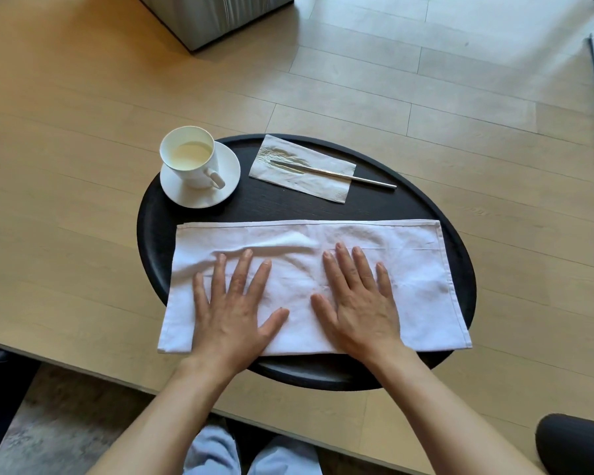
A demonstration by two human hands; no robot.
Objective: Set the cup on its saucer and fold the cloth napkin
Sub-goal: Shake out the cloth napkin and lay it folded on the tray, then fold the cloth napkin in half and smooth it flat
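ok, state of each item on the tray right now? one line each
cup: upright on its saucer, holds pale liquid
saucer: on the tray, under the cup
cloth napkin: folded to a long rectangle, flat, some wrinkles
paper napkin: flat, under the metal straw
metal straw: lying across the paper napkin
left hand: open, flat on the cloth napkin
right hand: open, flat on the cloth napkin

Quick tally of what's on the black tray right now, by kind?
Cup: 1
Saucer: 1
Cloth napkin: 1
Paper napkin: 1
Metal straw: 1
Total: 5, all on the tray.
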